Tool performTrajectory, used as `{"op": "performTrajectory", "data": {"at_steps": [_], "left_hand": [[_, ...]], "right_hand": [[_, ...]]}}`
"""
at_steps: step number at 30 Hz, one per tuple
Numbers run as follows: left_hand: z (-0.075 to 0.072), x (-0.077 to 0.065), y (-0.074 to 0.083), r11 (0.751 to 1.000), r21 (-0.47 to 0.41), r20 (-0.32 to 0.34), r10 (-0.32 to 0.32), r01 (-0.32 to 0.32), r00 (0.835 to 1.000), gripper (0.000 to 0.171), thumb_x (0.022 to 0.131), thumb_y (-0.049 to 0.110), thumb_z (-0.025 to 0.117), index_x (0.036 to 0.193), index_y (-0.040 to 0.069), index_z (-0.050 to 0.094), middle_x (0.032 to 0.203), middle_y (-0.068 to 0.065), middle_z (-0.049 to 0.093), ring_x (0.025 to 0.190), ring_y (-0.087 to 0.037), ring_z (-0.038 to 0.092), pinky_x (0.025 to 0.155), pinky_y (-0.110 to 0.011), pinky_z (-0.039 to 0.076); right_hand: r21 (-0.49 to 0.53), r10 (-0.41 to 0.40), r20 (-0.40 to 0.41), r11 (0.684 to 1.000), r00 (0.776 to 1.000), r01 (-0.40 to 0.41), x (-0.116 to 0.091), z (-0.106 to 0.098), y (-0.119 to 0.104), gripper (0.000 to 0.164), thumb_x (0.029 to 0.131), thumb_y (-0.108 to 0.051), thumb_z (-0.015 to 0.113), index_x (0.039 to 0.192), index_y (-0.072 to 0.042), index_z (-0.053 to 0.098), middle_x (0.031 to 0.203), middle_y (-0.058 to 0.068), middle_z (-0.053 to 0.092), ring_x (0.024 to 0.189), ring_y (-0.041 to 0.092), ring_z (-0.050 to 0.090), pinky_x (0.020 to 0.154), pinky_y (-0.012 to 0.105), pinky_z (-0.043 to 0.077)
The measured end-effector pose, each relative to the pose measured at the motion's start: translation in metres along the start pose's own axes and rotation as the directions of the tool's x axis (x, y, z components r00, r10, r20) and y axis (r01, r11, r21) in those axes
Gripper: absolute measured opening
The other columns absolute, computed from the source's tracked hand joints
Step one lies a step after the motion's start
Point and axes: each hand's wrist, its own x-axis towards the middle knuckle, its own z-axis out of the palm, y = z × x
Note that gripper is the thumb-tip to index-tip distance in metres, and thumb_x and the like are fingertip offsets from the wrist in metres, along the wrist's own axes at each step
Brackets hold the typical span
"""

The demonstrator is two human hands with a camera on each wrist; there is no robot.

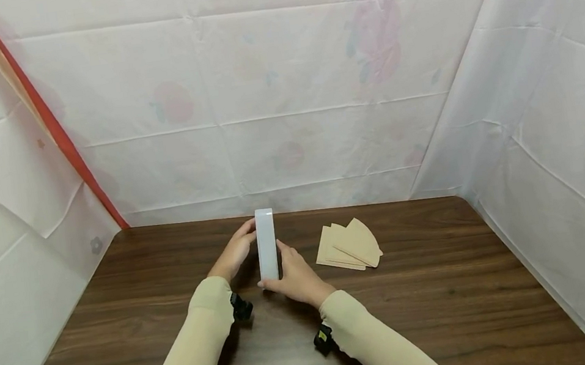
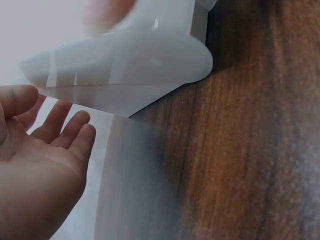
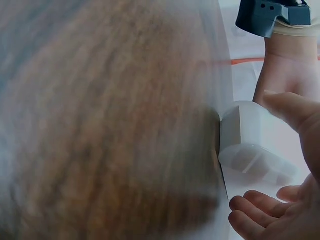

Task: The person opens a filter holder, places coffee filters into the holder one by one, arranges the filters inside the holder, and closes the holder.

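A white, partly translucent plastic holder (image 1: 267, 244) with a fan-shaped profile stands upright on the wooden table between both hands. At its far left edge is the left hand (image 1: 236, 248); in the left wrist view the thumb (image 2: 20, 97) meets the holder's pointed corner and the other fingers spread behind. From the right, the right hand (image 1: 298, 277) grips the holder, thumb laid across its near face low down. The right wrist view has the holder (image 3: 255, 125) lying between that thumb and the loosely bent fingers (image 3: 250, 207).
To the right, a few tan fan-shaped paper filters (image 1: 348, 246) lie overlapping on the dark wooden table (image 1: 439, 286). Pale floral sheeting (image 1: 280, 85) hangs behind and at both sides. A red strip (image 1: 62, 142) runs down the left corner.
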Motion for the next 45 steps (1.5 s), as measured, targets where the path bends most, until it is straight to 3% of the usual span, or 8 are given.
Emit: {"op": "performTrajectory", "data": {"at_steps": [3, 15, 21, 28, 41, 45], "left_hand": [[-0.001, 0.009, -0.016, 1.000, 0.001, -0.009, 0.016, -0.016, 1.000, 0.050, 0.109, 0.025, 0.037, 0.158, 0.014, 0.030, 0.163, -0.012, 0.022, 0.149, -0.035, 0.014, 0.115, -0.064, 0.010], [0.000, 0.008, -0.018, 0.999, -0.031, -0.007, 0.024, -0.024, 1.000, 0.049, 0.108, 0.023, 0.042, 0.155, 0.014, 0.033, 0.157, -0.011, 0.031, 0.145, -0.032, 0.025, 0.116, -0.059, 0.015], [0.000, 0.007, -0.019, 0.995, -0.081, -0.001, 0.059, -0.059, 0.998, 0.049, 0.109, 0.021, 0.040, 0.155, 0.007, 0.031, 0.153, -0.016, 0.035, 0.141, -0.032, 0.032, 0.117, -0.051, 0.021], [0.000, 0.007, -0.021, 0.993, -0.093, 0.000, 0.070, -0.070, 0.998, 0.050, 0.109, 0.020, 0.041, 0.155, 0.003, 0.030, 0.153, -0.018, 0.035, 0.141, -0.034, 0.033, 0.117, -0.050, 0.022], [0.002, 0.003, -0.017, 0.995, -0.086, -0.010, 0.054, -0.055, 0.998, 0.049, 0.108, 0.022, 0.043, 0.154, 0.006, 0.033, 0.153, -0.015, 0.037, 0.140, -0.032, 0.036, 0.116, -0.049, 0.025], [0.001, 0.002, -0.017, 0.993, -0.087, -0.003, 0.076, -0.076, 0.997, 0.050, 0.109, 0.019, 0.042, 0.154, 0.002, 0.031, 0.153, -0.019, 0.036, 0.141, -0.034, 0.034, 0.116, -0.050, 0.024]], "right_hand": [[-0.005, 0.009, 0.001, 1.000, 1.000, -0.009, 0.000, 0.002, 0.000, 0.100, 0.090, -0.038, 0.076, 0.158, 0.000, 0.014, 0.149, 0.024, 0.038, 0.128, 0.032, 0.047, 0.103, 0.045, 0.043], [0.022, 0.036, -0.009, 0.999, 0.999, -0.036, -0.001, 0.008, -0.004, 0.104, 0.090, -0.036, 0.077, 0.158, 0.002, 0.008, 0.153, 0.028, 0.030, 0.130, 0.035, 0.046, 0.103, 0.045, 0.043], [0.009, 0.013, -0.015, 1.000, 1.000, -0.013, 0.001, 0.009, -0.004, 0.105, 0.089, -0.035, 0.077, 0.157, 0.005, 0.008, 0.149, 0.029, 0.034, 0.123, 0.032, 0.050, 0.099, 0.043, 0.046], [0.000, 0.004, -0.022, 1.000, 1.000, -0.004, -0.001, 0.007, -0.006, 0.104, 0.088, -0.030, 0.078, 0.157, 0.005, 0.008, 0.138, 0.026, 0.042, 0.111, 0.028, 0.054, 0.091, 0.040, 0.049], [-0.017, -0.002, -0.025, 1.000, 1.000, 0.001, -0.004, 0.005, -0.006, 0.103, 0.088, -0.028, 0.078, 0.157, 0.005, 0.009, 0.134, 0.024, 0.043, 0.108, 0.027, 0.054, 0.089, 0.039, 0.051], [-0.029, 0.004, -0.027, 1.000, 1.000, -0.005, -0.004, 0.006, -0.006, 0.103, 0.087, -0.028, 0.079, 0.157, 0.004, 0.010, 0.131, 0.022, 0.044, 0.106, 0.025, 0.055, 0.088, 0.037, 0.051]]}}
